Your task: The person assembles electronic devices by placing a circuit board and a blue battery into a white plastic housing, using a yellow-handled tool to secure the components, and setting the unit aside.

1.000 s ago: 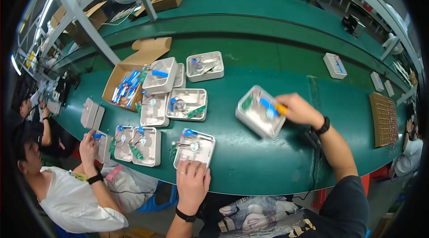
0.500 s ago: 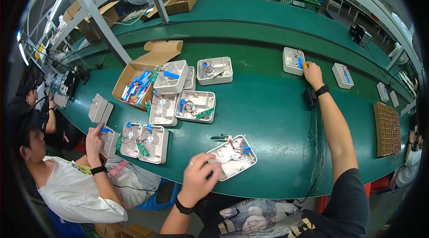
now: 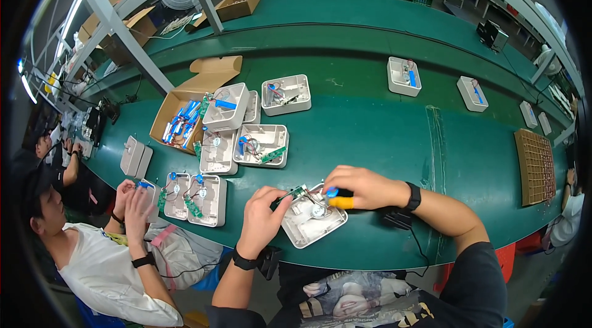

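An open white housing (image 3: pixel 308 229) is lying tilted on the green table (image 3: pixel 364 137), right in front of the person, and both hands are working at its far edge. It is looking partly filled: a pale round disc (image 3: pixel 318 210) is already sitting inside, while the green circuit board (image 3: pixel 298 192) is not yet lying within the walls, so seating it appears to be remaining. The left hand (image 3: pixel 262 214) is pinching that board between thumb and fingers at the housing's far left corner. The right hand (image 3: pixel 370 189), wearing a yellow finger cover (image 3: pixel 341 203), is bending over the far right corner with its fingertips at a blue part (image 3: pixel 332 192); whether it is grasping this or only touching it, I cannot tell. A black device (image 3: pixel 396 219) is resting under the right wrist. Farther off, one housing with a blue cell inside (image 3: pixel 404 76) is standing apart, seemingly further along. To the left, several filled housings are clustering near a cardboard box of blue cells (image 3: pixel 161 123), and a co-worker in white (image 3: pixel 117 282) is sitting beyond them.
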Demonstrator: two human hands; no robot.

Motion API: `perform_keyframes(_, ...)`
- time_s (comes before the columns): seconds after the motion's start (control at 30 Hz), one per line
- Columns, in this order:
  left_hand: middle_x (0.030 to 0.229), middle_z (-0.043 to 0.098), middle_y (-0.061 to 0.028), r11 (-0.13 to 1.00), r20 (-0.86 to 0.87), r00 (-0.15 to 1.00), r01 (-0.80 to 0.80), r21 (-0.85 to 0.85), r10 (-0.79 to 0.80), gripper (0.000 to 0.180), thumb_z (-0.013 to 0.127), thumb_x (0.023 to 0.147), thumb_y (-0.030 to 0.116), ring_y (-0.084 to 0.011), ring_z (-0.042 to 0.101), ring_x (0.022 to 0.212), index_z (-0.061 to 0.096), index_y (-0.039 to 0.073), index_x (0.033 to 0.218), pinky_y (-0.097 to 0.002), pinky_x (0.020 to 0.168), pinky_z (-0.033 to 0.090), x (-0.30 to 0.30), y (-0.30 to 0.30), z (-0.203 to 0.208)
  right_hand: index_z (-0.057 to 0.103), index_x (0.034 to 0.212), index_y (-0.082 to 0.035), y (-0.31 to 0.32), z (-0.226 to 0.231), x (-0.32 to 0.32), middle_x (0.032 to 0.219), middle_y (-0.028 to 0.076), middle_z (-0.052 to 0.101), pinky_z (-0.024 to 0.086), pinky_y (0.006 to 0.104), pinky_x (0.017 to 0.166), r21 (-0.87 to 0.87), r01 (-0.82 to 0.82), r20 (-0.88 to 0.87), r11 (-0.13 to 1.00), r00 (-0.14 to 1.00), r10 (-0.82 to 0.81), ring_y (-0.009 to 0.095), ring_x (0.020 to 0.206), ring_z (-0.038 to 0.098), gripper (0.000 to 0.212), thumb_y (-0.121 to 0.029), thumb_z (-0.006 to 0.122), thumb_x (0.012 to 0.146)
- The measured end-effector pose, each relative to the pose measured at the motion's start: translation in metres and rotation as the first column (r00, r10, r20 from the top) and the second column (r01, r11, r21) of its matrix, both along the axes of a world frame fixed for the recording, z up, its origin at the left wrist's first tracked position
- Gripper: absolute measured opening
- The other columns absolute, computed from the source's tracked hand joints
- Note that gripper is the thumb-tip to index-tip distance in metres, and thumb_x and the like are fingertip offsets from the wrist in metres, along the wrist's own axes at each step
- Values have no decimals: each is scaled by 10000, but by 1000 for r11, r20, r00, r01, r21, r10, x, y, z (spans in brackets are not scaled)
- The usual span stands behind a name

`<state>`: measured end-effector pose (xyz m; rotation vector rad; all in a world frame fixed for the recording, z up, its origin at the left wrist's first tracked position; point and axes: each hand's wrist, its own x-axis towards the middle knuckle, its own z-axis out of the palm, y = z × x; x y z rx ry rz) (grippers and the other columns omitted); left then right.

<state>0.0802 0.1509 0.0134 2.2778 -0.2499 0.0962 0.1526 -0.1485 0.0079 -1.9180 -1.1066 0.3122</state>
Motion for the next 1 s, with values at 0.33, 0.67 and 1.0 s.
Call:
perform_keyframes(0.33,1180,768,-108,899,-271,961,-66,-434,-60,173,732,1018,110,-205,681,1079,784,-54,1010,-328,954,513,-4,0,-37,745,1303,-127,-8,1,1,1281,104,695,505,426,1035,-183,263,319,947,927,-196,290,1177,660,346,-208,789,969)
perform_keyframes(0.67,1331,692,-120,885,-271,958,-46,-464,-93,286,761,1002,168,-228,630,1208,748,-46,1192,-369,1037,493,-8,-8,-38,782,1152,-73,25,-5,-8,1257,116,717,557,412,980,8,-26,492,1000,871,19,284,1127,704,269,-121,778,888)
perform_keyframes(1.0,1288,615,-168,957,-76,989,-98,273,123,954,867,810,310,-357,594,1230,440,2,1606,-482,1121,420,-64,-25,-14,746,1122,-3,15,6,-10,1245,167,737,645,425,894,-41,46,657,998,753,-8,317,1031,754,290,-74,784,843)
